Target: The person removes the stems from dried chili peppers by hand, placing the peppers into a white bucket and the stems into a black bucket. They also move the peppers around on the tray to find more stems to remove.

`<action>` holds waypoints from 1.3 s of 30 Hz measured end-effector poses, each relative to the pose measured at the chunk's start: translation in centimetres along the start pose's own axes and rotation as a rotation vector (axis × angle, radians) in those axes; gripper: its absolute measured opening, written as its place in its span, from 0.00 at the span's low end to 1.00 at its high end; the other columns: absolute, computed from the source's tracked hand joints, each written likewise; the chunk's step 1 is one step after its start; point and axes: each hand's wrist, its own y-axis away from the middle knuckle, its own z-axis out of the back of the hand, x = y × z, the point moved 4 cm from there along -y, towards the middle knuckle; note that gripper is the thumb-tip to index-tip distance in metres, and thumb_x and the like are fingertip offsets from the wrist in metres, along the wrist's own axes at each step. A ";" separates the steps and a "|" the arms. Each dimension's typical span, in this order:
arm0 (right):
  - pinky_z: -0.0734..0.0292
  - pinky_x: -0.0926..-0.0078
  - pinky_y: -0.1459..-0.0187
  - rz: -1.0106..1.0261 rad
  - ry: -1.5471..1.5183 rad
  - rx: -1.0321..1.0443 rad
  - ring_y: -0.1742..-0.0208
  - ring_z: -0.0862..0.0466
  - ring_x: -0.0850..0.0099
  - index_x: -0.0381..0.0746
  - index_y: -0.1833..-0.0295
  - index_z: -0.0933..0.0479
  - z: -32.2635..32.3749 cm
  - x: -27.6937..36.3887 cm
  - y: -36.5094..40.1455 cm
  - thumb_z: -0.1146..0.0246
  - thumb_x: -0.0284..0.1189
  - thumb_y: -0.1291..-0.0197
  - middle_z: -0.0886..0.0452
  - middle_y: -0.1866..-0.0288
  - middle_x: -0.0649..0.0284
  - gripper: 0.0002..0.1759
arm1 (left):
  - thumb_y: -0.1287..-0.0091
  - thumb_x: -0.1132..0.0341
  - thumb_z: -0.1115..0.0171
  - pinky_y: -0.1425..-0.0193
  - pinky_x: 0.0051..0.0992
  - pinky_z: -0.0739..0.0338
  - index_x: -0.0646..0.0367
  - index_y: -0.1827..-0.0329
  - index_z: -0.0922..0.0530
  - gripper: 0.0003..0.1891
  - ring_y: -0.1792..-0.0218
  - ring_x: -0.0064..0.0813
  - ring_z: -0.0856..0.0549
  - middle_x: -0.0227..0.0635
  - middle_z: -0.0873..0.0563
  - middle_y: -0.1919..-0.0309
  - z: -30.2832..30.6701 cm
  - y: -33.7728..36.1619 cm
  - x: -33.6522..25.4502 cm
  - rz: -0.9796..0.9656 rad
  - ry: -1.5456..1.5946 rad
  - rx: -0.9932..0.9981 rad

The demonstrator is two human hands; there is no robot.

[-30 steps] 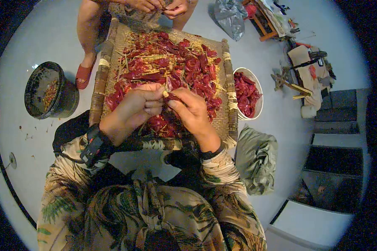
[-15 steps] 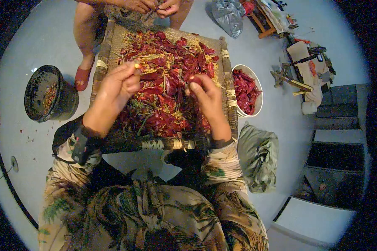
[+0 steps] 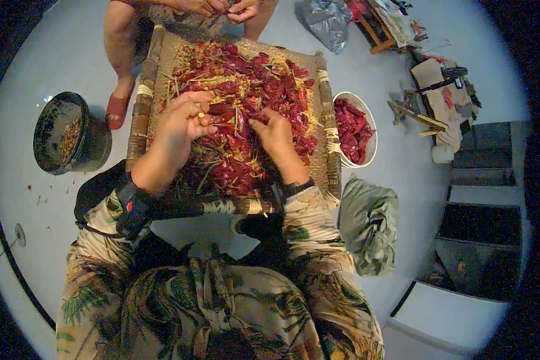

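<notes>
Dried red chilies [image 3: 237, 174] lie heaped with yellow seeds and loose stems on a woven tray-like surface [image 3: 318, 63] framed with wooden poles. Over the left part of the heap, my left hand [image 3: 177, 129] is closed, its curled fingers round a small yellowish piece [image 3: 201, 114] whose kind is hard to make out. My right hand [image 3: 274, 137] reaches into the middle of the heap, thumb and fingers pinched on a dark red dried chili [image 3: 253, 112]. The far end of that chili merges with the others around it.
Across the frame sits another person, whose hands [image 3: 222, 8] are busy at the far edge. A black bucket [image 3: 99, 141] with reddish-yellow bits stands left. At right are a white bucket [image 3: 373, 144] of red chilies and a grey-green sack [image 3: 369, 225]. A grey plastic bag [image 3: 327, 24] lies farther back.
My right hand has moved left and slightly down to the heap's middle. My left hand has shifted a little down and right, its fingers curling more around the yellowish piece.
</notes>
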 end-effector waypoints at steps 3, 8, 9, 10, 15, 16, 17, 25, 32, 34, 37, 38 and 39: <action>0.23 0.58 0.60 0.023 0.362 0.012 0.60 0.19 0.50 0.36 0.57 0.23 -1.6 1.0 0.8 0.32 0.36 0.51 0.20 0.62 0.49 0.19 | 0.37 0.70 0.52 0.65 0.25 0.21 0.61 0.54 0.25 0.11 0.74 0.18 0.26 0.27 0.26 0.73 -0.6 0.4 0.2 0.015 -0.119 -0.010; 0.23 0.57 0.63 -0.004 0.421 0.089 0.63 0.19 0.50 0.36 0.60 0.24 -3.1 0.0 1.3 0.33 0.36 0.50 0.20 0.63 0.49 0.17 | 0.37 0.66 0.47 0.67 0.18 0.28 0.58 0.59 0.22 0.08 0.74 0.15 0.28 0.25 0.25 0.72 -1.4 1.0 -0.2 -0.031 -0.321 -0.005; 0.23 0.57 0.64 -0.020 0.397 0.109 0.63 0.19 0.49 0.36 0.60 0.24 -2.7 0.4 1.4 0.33 0.36 0.50 0.20 0.64 0.49 0.16 | 0.37 0.65 0.45 0.67 0.17 0.29 0.57 0.60 0.22 0.08 0.74 0.15 0.28 0.24 0.25 0.72 -1.4 0.9 -0.1 -0.048 -0.386 0.009; 0.23 0.60 0.66 -0.045 0.297 0.080 0.66 0.19 0.52 0.36 0.60 0.23 -1.8 1.0 1.2 0.33 0.35 0.50 0.19 0.66 0.50 0.16 | 0.37 0.65 0.45 0.68 0.18 0.29 0.57 0.61 0.22 0.07 0.74 0.14 0.28 0.24 0.26 0.73 -1.2 0.8 0.4 -0.014 -0.384 0.019; 0.27 0.74 0.75 -0.353 -0.718 0.072 0.77 0.21 0.72 0.38 0.67 0.22 0.5 1.0 0.2 0.36 0.35 0.44 0.19 0.76 0.63 0.11 | 0.39 0.68 0.41 0.70 0.16 0.30 0.57 0.62 0.23 0.05 0.74 0.13 0.27 0.23 0.26 0.73 -1.4 0.7 1.6 -0.017 -0.455 0.009; 0.33 0.82 0.79 -0.366 -0.884 0.124 0.79 0.26 0.79 0.40 0.67 0.24 0.7 1.1 0.3 0.36 0.34 0.42 0.22 0.77 0.69 0.09 | 0.40 0.70 0.39 0.70 0.16 0.31 0.57 0.61 0.23 0.06 0.73 0.14 0.28 0.23 0.26 0.72 -1.3 0.6 1.8 -0.066 -0.490 0.030; 0.34 0.82 0.80 -0.446 -0.977 0.143 0.80 0.26 0.79 0.41 0.67 0.25 0.8 1.1 0.7 0.36 0.34 0.42 0.23 0.77 0.68 0.09 | 0.42 0.71 0.38 0.70 0.15 0.32 0.57 0.61 0.23 0.07 0.73 0.14 0.28 0.23 0.26 0.71 -1.2 0.3 2.3 -0.115 -0.525 0.051; 0.42 0.87 0.85 -0.697 -1.424 0.306 0.82 0.30 0.83 0.44 0.64 0.26 2.3 5.7 3.6 0.37 0.32 0.42 0.24 0.77 0.69 0.06 | 0.48 0.75 0.33 0.68 0.19 0.32 0.58 0.61 0.24 0.12 0.71 0.17 0.27 0.28 0.25 0.70 -4.8 2.4 -0.2 -0.556 -0.944 0.107; 0.43 0.88 0.82 -0.643 -1.385 0.478 0.81 0.32 0.84 0.41 0.61 0.26 2.4 7.8 4.4 0.39 0.34 0.38 0.27 0.75 0.69 0.08 | 0.42 0.72 0.39 0.66 0.29 0.27 0.62 0.65 0.23 0.05 0.70 0.34 0.22 0.39 0.24 0.70 -5.0 2.4 -1.1 -0.830 -1.058 0.065; 0.41 0.88 0.82 -0.557 -1.287 0.539 0.81 0.31 0.84 0.41 0.62 0.25 2.1 7.7 4.4 0.39 0.35 0.38 0.26 0.75 0.69 0.09 | 0.42 0.71 0.39 0.65 0.30 0.27 0.63 0.67 0.23 0.04 0.70 0.36 0.22 0.40 0.23 0.71 -4.8 2.4 -1.7 -0.853 -1.088 0.032; 0.36 0.84 0.83 -0.292 -0.835 0.194 0.83 0.29 0.82 0.41 0.63 0.24 4.0 8.0 3.6 0.37 0.32 0.40 0.24 0.76 0.71 0.07 | 0.42 0.71 0.39 0.66 0.31 0.27 0.63 0.68 0.24 0.05 0.70 0.38 0.22 0.40 0.24 0.72 -4.5 2.3 -2.5 -0.840 -1.111 -0.016; 0.26 0.80 0.71 -0.299 -0.798 0.133 0.74 0.21 0.76 0.38 0.59 0.23 5.0 8.1 3.5 0.36 0.31 0.42 0.20 0.69 0.65 0.09 | 0.42 0.71 0.39 0.66 0.31 0.27 0.63 0.69 0.24 0.05 0.70 0.38 0.22 0.41 0.24 0.72 -4.4 2.2 -2.5 -0.821 -1.104 -0.020; 0.26 0.78 0.66 -0.144 -0.722 0.054 0.69 0.21 0.73 0.37 0.57 0.23 5.3 8.3 3.3 0.36 0.31 0.43 0.20 0.66 0.63 0.11 | 0.42 0.71 0.39 0.66 0.31 0.27 0.63 0.69 0.24 0.05 0.70 0.38 0.22 0.41 0.24 0.72 -4.3 2.2 -2.5 -0.801 -1.095 -0.023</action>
